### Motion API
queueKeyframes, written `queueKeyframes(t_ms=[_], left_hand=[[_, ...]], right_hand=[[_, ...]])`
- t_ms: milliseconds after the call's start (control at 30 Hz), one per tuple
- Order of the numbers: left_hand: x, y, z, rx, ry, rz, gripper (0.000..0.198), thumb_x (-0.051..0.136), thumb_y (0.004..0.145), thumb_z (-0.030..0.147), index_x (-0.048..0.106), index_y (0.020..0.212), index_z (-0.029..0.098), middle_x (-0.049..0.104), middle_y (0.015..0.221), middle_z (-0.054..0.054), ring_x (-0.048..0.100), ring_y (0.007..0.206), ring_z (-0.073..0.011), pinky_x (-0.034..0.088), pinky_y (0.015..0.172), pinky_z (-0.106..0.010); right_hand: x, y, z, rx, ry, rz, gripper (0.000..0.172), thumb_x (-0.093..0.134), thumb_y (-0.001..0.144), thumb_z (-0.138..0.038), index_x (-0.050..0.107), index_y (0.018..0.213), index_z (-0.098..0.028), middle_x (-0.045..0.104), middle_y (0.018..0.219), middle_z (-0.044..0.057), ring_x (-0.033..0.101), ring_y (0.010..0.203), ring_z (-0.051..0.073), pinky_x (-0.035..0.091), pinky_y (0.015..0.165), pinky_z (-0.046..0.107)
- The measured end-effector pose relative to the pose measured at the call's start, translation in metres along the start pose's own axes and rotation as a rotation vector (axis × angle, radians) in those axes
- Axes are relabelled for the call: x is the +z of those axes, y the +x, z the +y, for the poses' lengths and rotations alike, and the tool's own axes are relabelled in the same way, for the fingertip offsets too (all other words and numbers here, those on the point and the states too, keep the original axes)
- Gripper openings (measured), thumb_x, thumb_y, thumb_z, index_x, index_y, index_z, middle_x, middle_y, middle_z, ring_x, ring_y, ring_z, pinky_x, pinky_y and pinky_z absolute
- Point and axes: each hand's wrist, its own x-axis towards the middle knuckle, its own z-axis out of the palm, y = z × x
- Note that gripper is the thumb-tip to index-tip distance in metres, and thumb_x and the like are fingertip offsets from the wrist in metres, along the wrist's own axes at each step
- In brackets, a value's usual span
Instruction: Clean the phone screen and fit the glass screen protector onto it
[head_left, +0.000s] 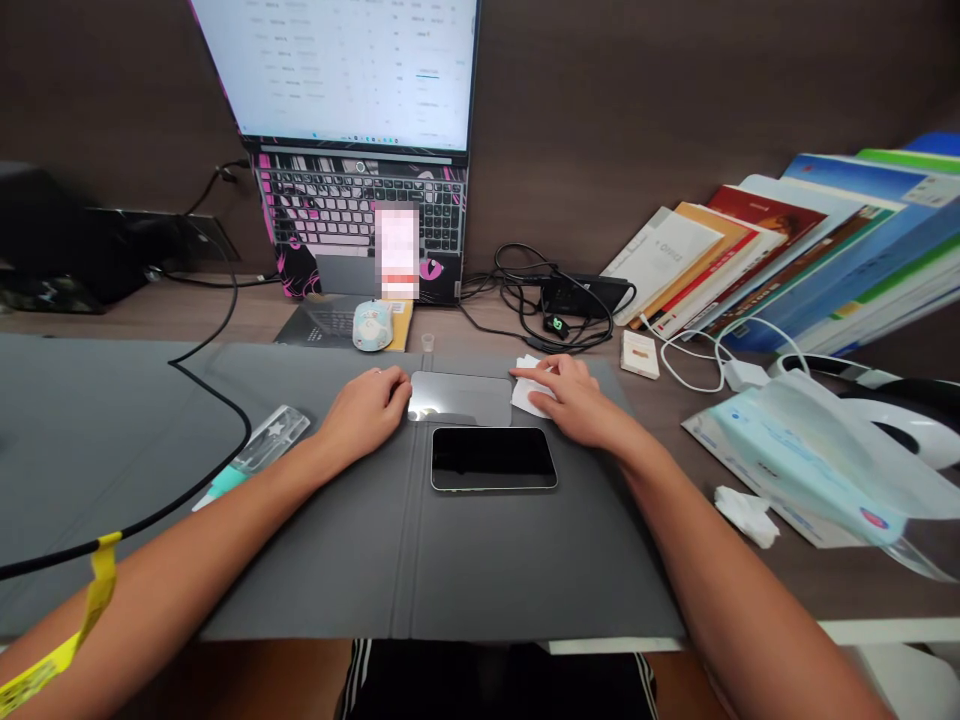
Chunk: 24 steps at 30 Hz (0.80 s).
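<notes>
One glass sheet (465, 400) touched by relaxed left hand (367, 410), right hand (579, 402) flat on wipe (525, 398), papers (772, 445) in bag (919, 540).

laptop (360, 210), mouse (372, 326), cables (555, 300), books (787, 250) rt

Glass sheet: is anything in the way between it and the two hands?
Nothing visible is. The left hand touches the glass sheet's left end; the right hand rests on a white wipe at its right end. The phone lies apart, nearer the person.
</notes>
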Motion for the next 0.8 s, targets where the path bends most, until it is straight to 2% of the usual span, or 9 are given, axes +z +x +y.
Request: queueKeyframes(t_ms=[200, 400, 500, 600, 700, 800], left_hand=[[-0.001, 0.001, -0.001, -0.009, 0.033, -0.008, 0.024, 0.040, 0.097, 0.034, 0.056, 0.085, 0.022, 0.065, 0.083, -0.006, 0.059, 0.083, -0.0251, 0.037, 0.069, -0.034], [-0.001, 0.001, -0.003, -0.001, 0.038, -0.019, 0.026, 0.038, 0.098, 0.034, 0.057, 0.085, 0.023, 0.067, 0.082, -0.006, 0.060, 0.082, -0.0254, 0.038, 0.069, -0.034], [-0.001, 0.002, -0.004, 0.002, 0.024, -0.023, 0.027, 0.036, 0.099, 0.034, 0.058, 0.085, 0.023, 0.067, 0.082, -0.005, 0.061, 0.083, -0.0250, 0.040, 0.072, -0.034], [0.000, 0.003, -0.004, 0.004, 0.005, -0.026, 0.028, 0.037, 0.099, 0.033, 0.060, 0.089, 0.022, 0.068, 0.084, -0.006, 0.062, 0.085, -0.0255, 0.042, 0.074, -0.035], [0.000, 0.004, -0.003, 0.007, -0.016, -0.021, 0.028, 0.038, 0.099, 0.034, 0.062, 0.092, 0.022, 0.069, 0.088, -0.007, 0.063, 0.090, -0.0264, 0.043, 0.077, -0.036], [0.000, 0.004, 0.000, -0.008, -0.041, -0.004, 0.026, 0.040, 0.098, 0.032, 0.063, 0.089, 0.022, 0.071, 0.091, -0.006, 0.063, 0.089, -0.0255, 0.043, 0.077, -0.035]], right_hand=[[0.002, 0.000, -0.005, 0.033, -0.006, 0.050, 0.035, 0.055, 0.089, -0.029, 0.068, 0.121, -0.027, 0.055, 0.127, 0.014, 0.048, 0.124, 0.037, 0.040, 0.100, 0.057], [-0.002, -0.001, -0.005, 0.036, 0.013, 0.119, 0.021, 0.052, 0.090, -0.030, 0.068, 0.101, -0.023, 0.062, 0.116, 0.014, 0.053, 0.116, 0.036, 0.042, 0.095, 0.055], [-0.010, -0.004, -0.001, 0.002, 0.044, 0.140, 0.019, 0.051, 0.091, -0.031, 0.066, 0.096, -0.022, 0.067, 0.108, 0.012, 0.059, 0.107, 0.031, 0.045, 0.093, 0.048], [-0.022, -0.010, 0.000, -0.042, 0.076, 0.165, 0.021, 0.048, 0.094, -0.034, 0.064, 0.095, -0.021, 0.070, 0.100, 0.009, 0.064, 0.094, 0.026, 0.048, 0.084, 0.040], [-0.031, -0.017, -0.009, -0.140, 0.119, 0.185, 0.022, 0.048, 0.097, -0.036, 0.064, 0.097, -0.021, 0.070, 0.097, 0.008, 0.065, 0.089, 0.024, 0.050, 0.080, 0.037], [-0.026, -0.025, -0.033, -0.387, 0.164, 0.114, 0.020, 0.047, 0.102, -0.032, 0.064, 0.100, -0.021, 0.068, 0.105, 0.009, 0.064, 0.097, 0.022, 0.050, 0.087, 0.036]])
